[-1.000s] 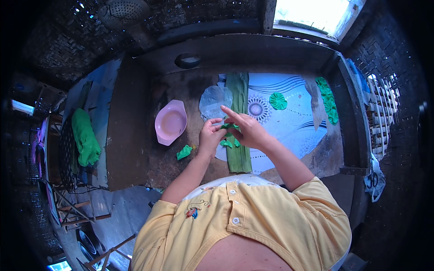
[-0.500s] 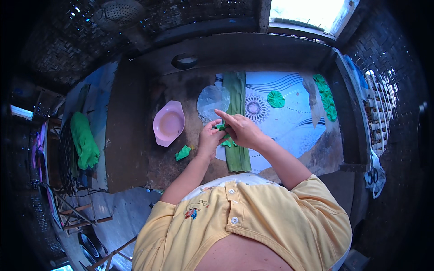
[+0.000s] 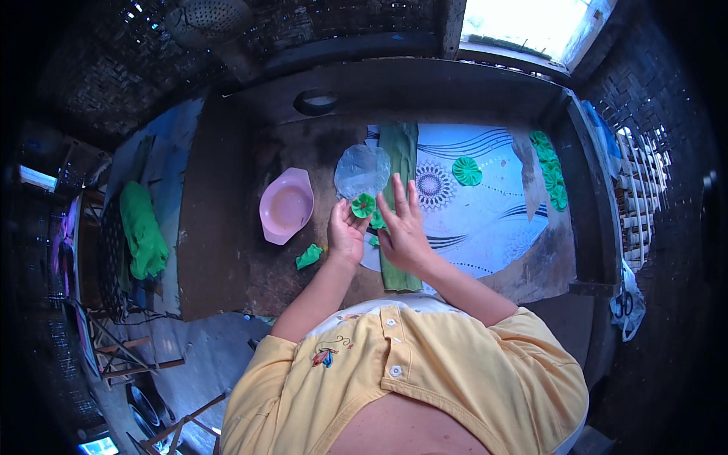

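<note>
At mid-frame, the left hand (image 3: 346, 236) has its grip around a red-centred green rosette (image 3: 363, 205); the right hand (image 3: 403, 233), just beside it, has a wide grip, fingers spread; on the desk (image 3: 265, 269), 1 pink bowl (image 3: 277, 233) sits left of centre; 1 pleated green disc (image 3: 466, 171) lies right of centre.

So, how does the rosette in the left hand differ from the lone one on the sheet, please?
The held rosette is in the left hand; the lone rosette lies on the patterned sheet. The held rosette shows a reddish centre; the lone rosette looks all green. The held rosette looks smaller than the lone rosette. Both are round and mainly green.
</note>
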Demonstrator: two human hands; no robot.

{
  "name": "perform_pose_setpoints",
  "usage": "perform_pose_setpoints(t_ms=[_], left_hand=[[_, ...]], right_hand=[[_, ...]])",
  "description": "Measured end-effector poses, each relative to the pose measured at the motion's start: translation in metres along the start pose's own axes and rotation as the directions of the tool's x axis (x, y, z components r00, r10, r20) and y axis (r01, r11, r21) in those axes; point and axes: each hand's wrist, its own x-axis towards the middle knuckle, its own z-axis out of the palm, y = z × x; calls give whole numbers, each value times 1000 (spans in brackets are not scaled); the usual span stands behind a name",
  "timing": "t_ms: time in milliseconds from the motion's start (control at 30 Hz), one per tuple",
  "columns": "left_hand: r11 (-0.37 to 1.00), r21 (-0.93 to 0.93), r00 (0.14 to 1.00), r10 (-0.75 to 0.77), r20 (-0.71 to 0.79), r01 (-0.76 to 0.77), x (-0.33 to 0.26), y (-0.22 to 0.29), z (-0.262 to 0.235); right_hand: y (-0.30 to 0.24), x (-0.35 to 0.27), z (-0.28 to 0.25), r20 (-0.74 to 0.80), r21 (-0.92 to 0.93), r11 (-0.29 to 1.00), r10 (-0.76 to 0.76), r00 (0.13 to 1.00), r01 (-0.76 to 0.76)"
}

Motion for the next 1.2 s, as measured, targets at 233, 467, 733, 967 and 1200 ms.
perform_pose_setpoints(t_ms=[233, 467, 733, 967, 1200], left_hand=[[999, -32, 999, 30, -11, -30, -5, -6, 5], [994, -104, 989, -26, 149, 42, -16, -6, 12], [945, -98, 876, -247, 415, 313, -24, 4, 14], [936, -43, 864, -305, 401, 350, -18, 2, 10], [936, -6, 861, -323, 393, 353, -13, 0, 12]], right_hand=[[-14, 4, 7, 126, -60, 993, 108, 986, -101], [-10, 8, 18, 63, -61, 992, 110, 992, -106], [80, 22, 15, 440, 862, -14, 515, 736, -506], [193, 16, -35, -187, 594, 640, 699, 690, -487], [234, 7, -30, -202, -148, 712, 658, 725, -687]])
